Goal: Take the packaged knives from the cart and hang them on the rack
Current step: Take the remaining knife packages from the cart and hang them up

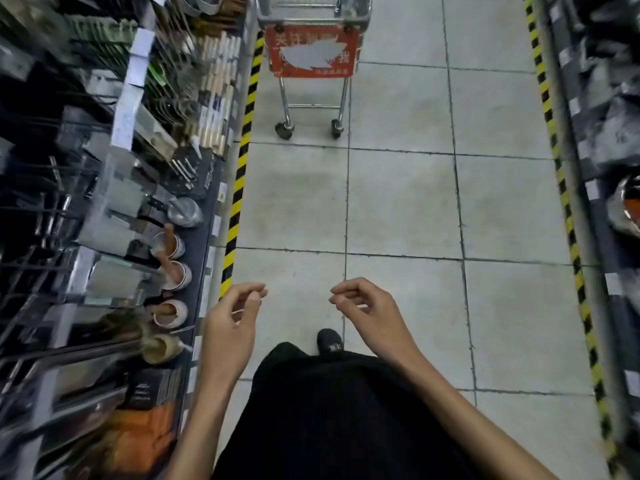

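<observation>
Loosely curled and empty, left hand (235, 318) and right hand (363, 306) are hanging; reaching the cart (313, 18) is probably coming next.

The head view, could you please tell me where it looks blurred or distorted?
In the head view, the rack on the left and the shelves on the right are smeared by motion blur; the cart and floor tiles are fairly sharp; the wide lens bows the striped floor tape.

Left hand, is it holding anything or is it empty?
Empty. The left hand shows loosely curled fingers above the floor tiles, with nothing between them.
</observation>
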